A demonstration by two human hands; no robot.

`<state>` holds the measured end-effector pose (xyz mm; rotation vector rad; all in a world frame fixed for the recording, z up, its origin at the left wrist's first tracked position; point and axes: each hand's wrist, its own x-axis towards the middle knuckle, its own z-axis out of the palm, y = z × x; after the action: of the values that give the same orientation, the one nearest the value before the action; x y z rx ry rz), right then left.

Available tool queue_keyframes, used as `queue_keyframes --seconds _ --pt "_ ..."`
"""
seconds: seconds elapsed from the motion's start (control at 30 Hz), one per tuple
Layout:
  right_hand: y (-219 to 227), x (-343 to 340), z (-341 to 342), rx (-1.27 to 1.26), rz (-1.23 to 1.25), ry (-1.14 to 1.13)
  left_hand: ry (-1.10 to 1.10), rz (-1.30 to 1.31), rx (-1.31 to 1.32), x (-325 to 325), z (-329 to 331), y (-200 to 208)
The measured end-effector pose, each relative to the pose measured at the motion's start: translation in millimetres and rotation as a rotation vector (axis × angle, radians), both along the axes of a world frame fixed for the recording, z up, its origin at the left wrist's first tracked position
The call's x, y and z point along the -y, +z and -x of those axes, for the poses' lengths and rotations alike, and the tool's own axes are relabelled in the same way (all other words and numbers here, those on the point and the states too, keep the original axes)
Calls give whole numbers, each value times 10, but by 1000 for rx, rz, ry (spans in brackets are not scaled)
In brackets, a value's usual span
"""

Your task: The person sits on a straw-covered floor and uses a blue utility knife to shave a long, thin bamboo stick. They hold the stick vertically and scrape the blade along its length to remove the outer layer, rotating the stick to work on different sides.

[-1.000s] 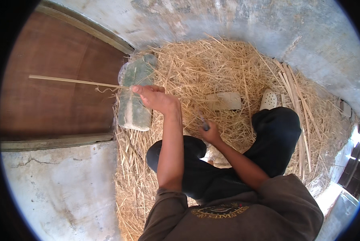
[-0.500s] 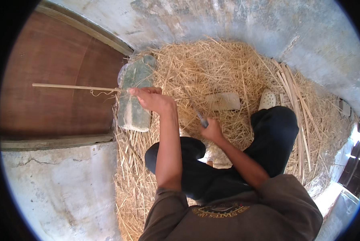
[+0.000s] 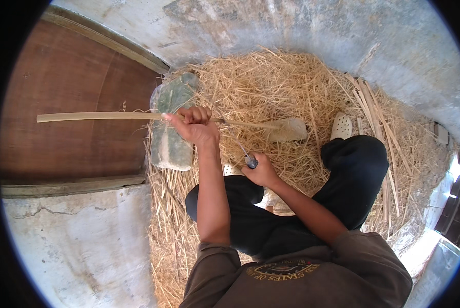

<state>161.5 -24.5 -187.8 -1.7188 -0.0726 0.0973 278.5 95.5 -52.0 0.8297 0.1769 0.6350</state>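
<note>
My left hand (image 3: 196, 128) is closed around a long, flat bamboo strip (image 3: 99, 116). The strip lies nearly level across the view: its wide, pale end points left, and a thinner length runs out to the right of the fist. Thin curled shavings (image 3: 123, 107) cling to its upper edge. Lower and to the right, my right hand (image 3: 263, 170) grips the dark handle of a knife (image 3: 251, 161). Its thin blade points up and away, below the strip and apart from it.
Straw and shavings (image 3: 260, 82) cover the floor. A greenish stone slab (image 3: 172, 146) lies beyond my left hand, and a pale block (image 3: 290, 130) ahead. Split bamboo strips (image 3: 376, 113) lie at right. A brown door (image 3: 81, 92) and pale walls (image 3: 312, 25) enclose the corner.
The bamboo strip has turned so its flat, wider face shows, and its right-hand length is now plainly visible. My right hand with the knife has shifted slightly left.
</note>
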Motion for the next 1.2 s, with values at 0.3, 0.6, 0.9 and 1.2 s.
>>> queue_keyframes --seconds 0.3,0.6,0.9,1.2 --pt "-421 -80 29 -140 -30 -107 153 -92 -116 111 19 57" --pt "-723 -80 41 -131 6 -178 228 -134 -162 230 -1 82" --pt "-1444 283 -1 -493 136 -190 -176 -45 -51 -110 -99 19" --pt "-308 206 -7 -121 9 -39 -363 -115 18 -48 -96 -5"
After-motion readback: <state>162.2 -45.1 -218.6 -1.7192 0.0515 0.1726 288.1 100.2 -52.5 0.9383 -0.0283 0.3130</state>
